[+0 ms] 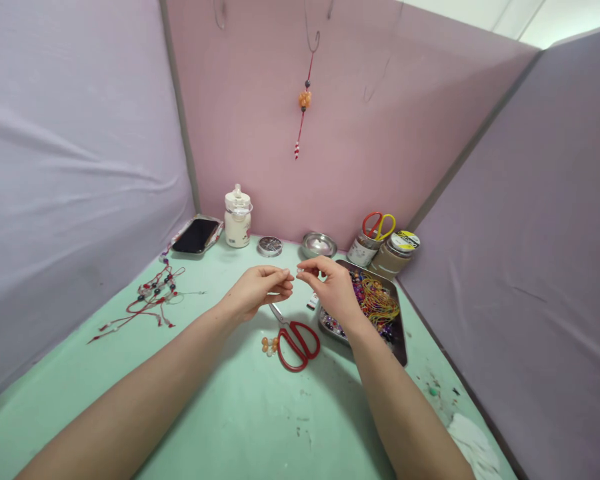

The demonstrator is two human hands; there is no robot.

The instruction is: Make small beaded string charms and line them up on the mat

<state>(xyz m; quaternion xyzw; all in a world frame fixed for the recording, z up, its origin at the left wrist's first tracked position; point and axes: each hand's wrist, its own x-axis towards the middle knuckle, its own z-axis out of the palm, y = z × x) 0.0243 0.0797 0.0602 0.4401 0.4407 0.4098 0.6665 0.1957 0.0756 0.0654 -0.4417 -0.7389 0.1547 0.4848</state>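
Observation:
My left hand (pixel 264 288) and my right hand (pixel 331 285) meet fingertip to fingertip above the table's middle. Thumb and forefinger of the right hand pinch a small clear bead (pixel 299 271). The left fingers are pinched together too, but what they hold is too fine to make out. Below the hands lie scissors (pixel 300 347) with red handles, their blades partly behind my left hand. Touching the handle on its left is a little cluster of orange and clear beads (pixel 269 345).
A metal tray (pixel 401 333) of beads and cords sits right. Knotted red bead strings (pixel 155 293) and a phone (pixel 197 236) lie left. Behind stand a white bottle (pixel 237 223), a round spool (pixel 270 246), a metal bowl (pixel 319 245) and cans (pixel 364 250). A beaded charm (pixel 305 100) hangs above.

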